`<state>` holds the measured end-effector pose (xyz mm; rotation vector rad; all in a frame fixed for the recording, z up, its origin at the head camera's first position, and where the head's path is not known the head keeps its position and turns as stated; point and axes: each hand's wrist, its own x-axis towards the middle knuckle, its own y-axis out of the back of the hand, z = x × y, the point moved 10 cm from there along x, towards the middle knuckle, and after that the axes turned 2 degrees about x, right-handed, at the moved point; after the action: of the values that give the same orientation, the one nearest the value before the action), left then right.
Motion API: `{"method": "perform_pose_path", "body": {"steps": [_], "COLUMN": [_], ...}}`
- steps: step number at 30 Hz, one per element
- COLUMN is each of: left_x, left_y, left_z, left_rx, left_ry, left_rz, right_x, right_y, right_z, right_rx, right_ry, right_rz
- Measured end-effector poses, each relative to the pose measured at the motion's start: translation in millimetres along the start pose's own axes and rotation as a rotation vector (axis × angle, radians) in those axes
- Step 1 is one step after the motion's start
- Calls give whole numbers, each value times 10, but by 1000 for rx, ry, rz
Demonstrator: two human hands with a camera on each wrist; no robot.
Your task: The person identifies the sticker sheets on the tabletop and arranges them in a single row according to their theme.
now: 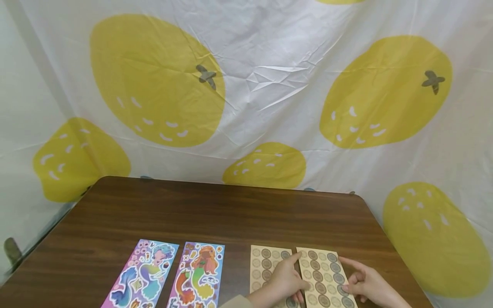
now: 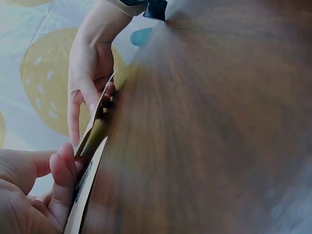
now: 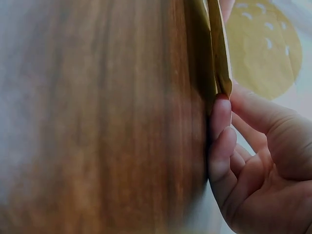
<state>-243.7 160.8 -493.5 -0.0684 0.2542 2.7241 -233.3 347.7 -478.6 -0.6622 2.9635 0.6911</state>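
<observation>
A beige sheet of round stickers point(image 1: 321, 278), with cream, brown and grey circles, is held between both hands, slightly above the table. My left hand point(image 1: 280, 280) grips its left edge, thumb on the face and index finger along the upper corner. On the right edge, my right hand point(image 1: 367, 284) pinches the sheet between thumb and curled fingers, its index finger stretched along the side. A second similar sticker sheet point(image 1: 256, 261) lies on the table, partly hidden under my left hand. The held sheet point(image 3: 222, 53) shows edge-on in the right wrist view.
Two colourful mermaid sticker sheets, one with a blue-haired figure point(image 1: 144, 273) and one with an orange-haired figure point(image 1: 198, 276), lie left on the dark wooden table point(image 1: 215, 214). Behind the table hangs a white cloth point(image 1: 265, 115) printed with yellow fruit.
</observation>
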Motion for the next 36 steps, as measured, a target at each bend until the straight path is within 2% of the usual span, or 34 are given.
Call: {"method": "perform_pose_path", "body": {"steps": [10, 16, 22, 28, 36], "left_x": [4, -2, -4, -11, -5], "left_y": [-10, -7, 0, 0, 24], "left_z": [-11, -11, -10, 3, -9], "left_rx": [19, 24, 78, 27, 23], "left_ry": [-3, 9, 30, 18, 40], "left_rz": [19, 31, 63, 84, 109], "right_x": [18, 38, 49, 54, 63], "right_y": [-11, -14, -8, 0, -20], "right_z": [1, -44, -17, 22, 18], "right_rx": [-17, -42, -58, -76, -60], "right_ry": [-7, -8, -58, -117, -112], "right_rz": [-26, -14, 4, -2, -23]}}
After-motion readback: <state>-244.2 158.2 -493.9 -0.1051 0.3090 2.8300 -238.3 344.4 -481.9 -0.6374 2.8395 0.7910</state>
